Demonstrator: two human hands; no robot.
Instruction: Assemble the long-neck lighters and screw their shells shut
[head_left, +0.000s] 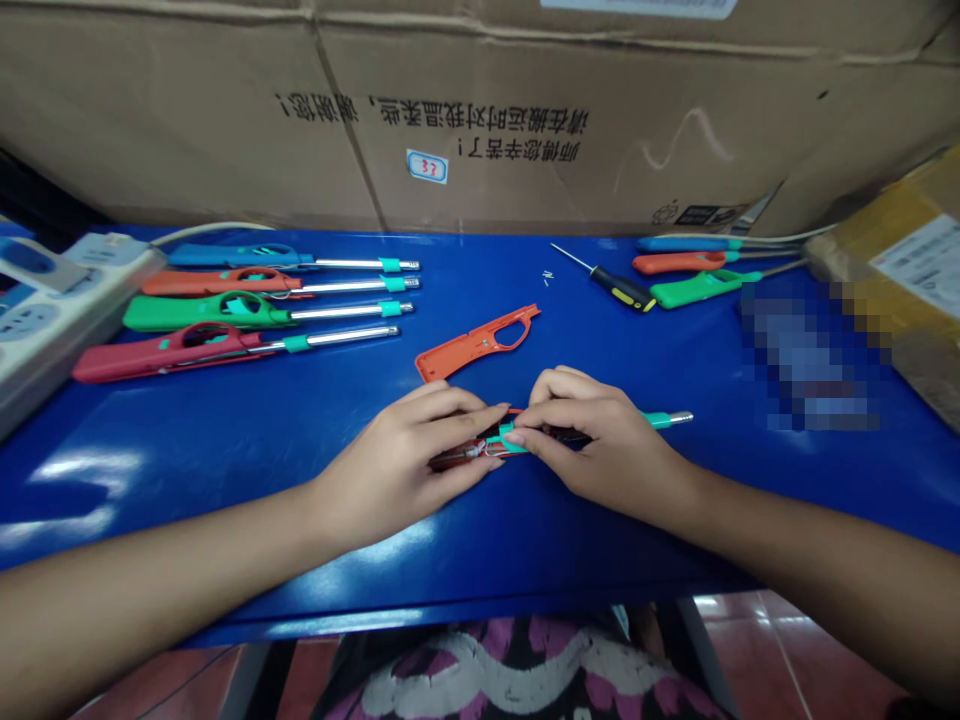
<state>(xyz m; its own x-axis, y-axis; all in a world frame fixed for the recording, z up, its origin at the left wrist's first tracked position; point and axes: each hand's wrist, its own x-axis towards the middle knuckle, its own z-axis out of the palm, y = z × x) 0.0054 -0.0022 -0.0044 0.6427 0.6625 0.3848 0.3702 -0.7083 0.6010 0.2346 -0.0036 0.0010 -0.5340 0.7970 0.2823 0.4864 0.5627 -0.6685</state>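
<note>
Between my hands lies an opened long-necked lighter [491,446], its inner parts and a teal trigger showing. My left hand [420,445] grips the handle end between thumb and fingers. With thumb and fingertips, my right hand [592,430] pinches the lighter around the teal trigger; its fingers hide much of the body. A teal-sleeved metal tip [675,417] sticks out past my right hand. Just beyond, an orange half-shell [476,342] of a handle rests with its inside up. Several small screws [547,276] and a black-and-yellow screwdriver [622,288] lie farther back.
Several whole lighters [217,310] lie in a row at the left beside a white power strip [67,300]. More lighters [694,288] are at the back right, near a blurred-out object [814,355] and a taped package [900,260]. A cardboard box [480,120] walls off the table's back.
</note>
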